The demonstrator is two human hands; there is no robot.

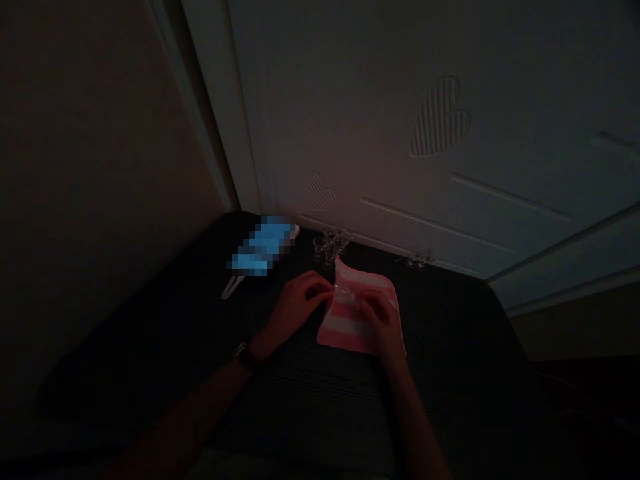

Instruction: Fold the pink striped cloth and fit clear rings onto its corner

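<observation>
In the head view, the left hand (295, 305) and the right hand (383, 321) are held a little apart over the table's middle, with a small clear piece (343, 292), apparently glass, between them. Its left side is pinched by the left fingertips and its right side by the right ones; whether some fabric is also gripped cannot be told in the dim light. A pink-and-white striped cloth (345, 327) is spread beneath the clear piece and the right hand, with its left edge just by the left fingertips. A watch (241, 348) is worn on the left wrist.

Just beyond the cloth, a cluster of small stemmed glasses (330, 245) is stood on the dark table (300, 407); a smaller group of glasses (417, 260) is set farther right, near the pale panel (350, 120) at the far side. At far left, a blue-lit object (265, 243) is seen, its face blurred out, with a pale strap (231, 287) at its near end.

The step in hand is judged to be the handling of the clear piece over the cloth, with both hands engaged. For the next move, a light, steady pinch would be called for, since thin glass could be slipped or chipped.
</observation>
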